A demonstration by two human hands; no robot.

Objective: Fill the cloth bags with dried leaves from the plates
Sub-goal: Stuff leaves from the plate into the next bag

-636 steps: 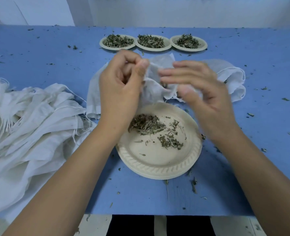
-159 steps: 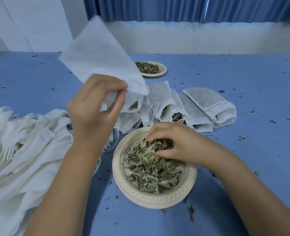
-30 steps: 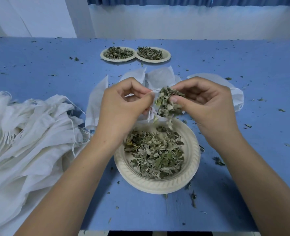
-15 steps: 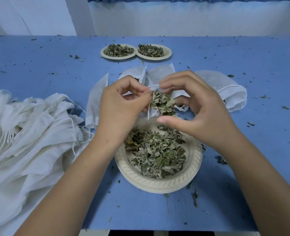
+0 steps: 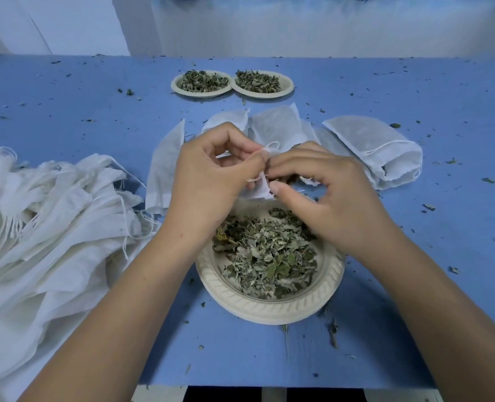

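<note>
A cream paper plate [image 5: 258,310] heaped with dried green leaves [image 5: 269,256] sits in front of me on the blue table [image 5: 66,105]. Above its far rim my left hand [image 5: 208,187] pinches the mouth of a small white cloth bag [image 5: 258,191] by its drawstring edge. My right hand [image 5: 324,198] is curled against the bag's opening, fingers pushed into it; any leaves in those fingers are hidden. Several filled white bags [image 5: 377,149] lie in a row just behind my hands.
A big heap of white cloth bags [image 5: 43,233] covers the table's left side. Two more plates of dried leaves [image 5: 201,82] [image 5: 262,84] stand at the back centre. Leaf crumbs are scattered over the table. The table's front edge runs just below the near plate.
The clump of leaves my right hand held above the plate is gone from sight; that hand has pushed down into the bag's mouth. My left hand still holds the bag.
</note>
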